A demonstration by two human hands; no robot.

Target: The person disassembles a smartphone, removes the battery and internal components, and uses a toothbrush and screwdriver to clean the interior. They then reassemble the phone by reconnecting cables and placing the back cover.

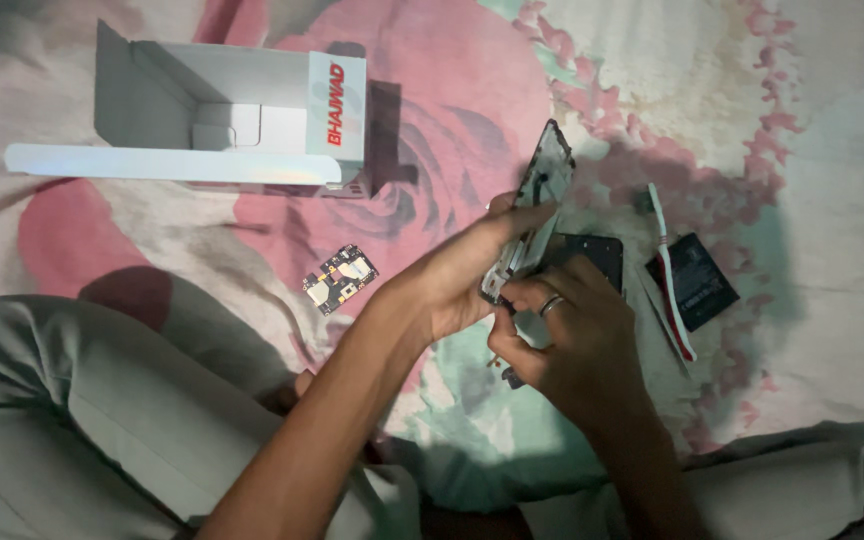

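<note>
Head view, looking down over my lap onto a flowered bedsheet [752,120] in pink, cream and pale green. My left hand [462,280] grasps a stripped phone frame [537,205], fingers laid along its edge, holding it tilted on its side above the sheet. My right hand [567,335], a ring on 1 finger, is clenched at the frame's lower end; whether it pinches a small part there I cannot tell. Just behind the right hand lies a black rear panel [592,255], partly hidden. Right of it, a red-and-white toothbrush [670,270] lies beside a dark flat battery [697,280], touching or overlapping it. Left of my forearm, well apart, sits 1 small circuit board [340,280]. An open white carton [222,115] stands at upper left.
</note>
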